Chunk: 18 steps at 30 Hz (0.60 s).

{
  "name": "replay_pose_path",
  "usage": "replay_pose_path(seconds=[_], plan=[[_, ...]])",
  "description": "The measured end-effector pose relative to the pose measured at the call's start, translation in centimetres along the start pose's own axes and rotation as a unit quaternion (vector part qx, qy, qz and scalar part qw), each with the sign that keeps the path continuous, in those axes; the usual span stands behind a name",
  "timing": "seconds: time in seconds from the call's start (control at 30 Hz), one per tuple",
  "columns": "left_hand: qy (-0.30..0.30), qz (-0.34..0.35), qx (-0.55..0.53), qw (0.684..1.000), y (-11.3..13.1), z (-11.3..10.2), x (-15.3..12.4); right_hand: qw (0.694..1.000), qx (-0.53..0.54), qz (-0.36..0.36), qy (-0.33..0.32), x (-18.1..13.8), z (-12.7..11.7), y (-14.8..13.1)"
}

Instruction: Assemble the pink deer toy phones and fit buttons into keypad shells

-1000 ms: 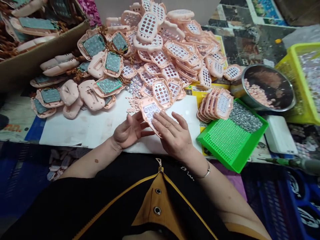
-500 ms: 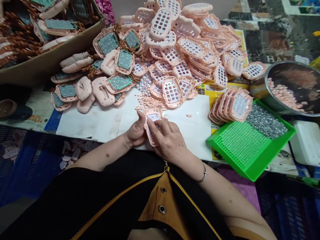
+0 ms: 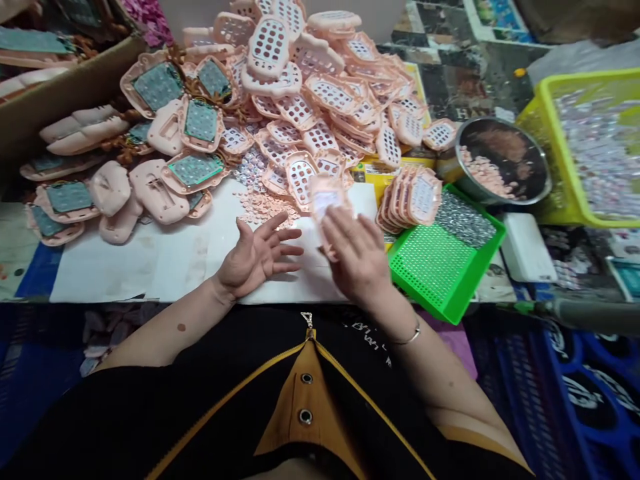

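Observation:
My right hand (image 3: 357, 257) grips a pink plastic shell (image 3: 327, 192) with a whitish insert, blurred by motion, above the white work surface (image 3: 165, 267). My left hand (image 3: 260, 257) is open, palm up and fingers spread, with nothing in it. Just beyond its fingertips lies a scatter of small pink pieces (image 3: 265, 205). To the right of the held shell a row of similar shells (image 3: 410, 198) leans together. Behind the hands rises a large heap of pink shells with holes (image 3: 305, 107).
A green tray (image 3: 430, 267) with small metal parts (image 3: 465, 220) stands at right, beside a metal bowl (image 3: 540, 190) of pink pieces. Further right is a yellow basket (image 3: 547, 147). At left are pink housings with green boards (image 3: 200, 123) and a cardboard box (image 3: 75, 93).
My left hand has let go of the pink shell and opened. My right hand has carried the shell forward and to the right. The camera view has turned right.

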<state>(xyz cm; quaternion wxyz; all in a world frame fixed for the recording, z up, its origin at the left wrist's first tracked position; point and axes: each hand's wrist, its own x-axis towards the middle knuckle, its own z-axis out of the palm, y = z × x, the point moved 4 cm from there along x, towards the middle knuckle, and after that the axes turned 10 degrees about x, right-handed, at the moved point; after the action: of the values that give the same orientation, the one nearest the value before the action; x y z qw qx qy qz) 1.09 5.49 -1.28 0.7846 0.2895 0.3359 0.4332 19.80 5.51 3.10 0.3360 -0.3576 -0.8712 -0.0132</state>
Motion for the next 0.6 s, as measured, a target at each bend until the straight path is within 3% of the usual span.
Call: replay_pose_path(seconds=[0.13, 0.3, 0.47, 0.6], plan=[[0.017, -0.013, 0.029, 0.999, 0.2, -0.2, 0.3, 0.982, -0.073, 0.169, 0.03, -0.6, -4.5, 7.5], [0.048, -0.024, 0.041, 0.998, 0.3, -0.2, 0.2, 0.946, -0.106, 0.296, -0.075, -1.9, -6.7, 13.7], [0.041, -0.02, 0.031, 0.998, 0.5, -0.2, 0.2, 0.944, -0.085, 0.292, -0.128, -2.2, -6.4, 15.1], [0.034, -0.016, 0.027, 0.999, 0.5, -0.2, 0.2, 0.964, -0.073, 0.237, -0.096, 0.8, -5.0, 13.0]])
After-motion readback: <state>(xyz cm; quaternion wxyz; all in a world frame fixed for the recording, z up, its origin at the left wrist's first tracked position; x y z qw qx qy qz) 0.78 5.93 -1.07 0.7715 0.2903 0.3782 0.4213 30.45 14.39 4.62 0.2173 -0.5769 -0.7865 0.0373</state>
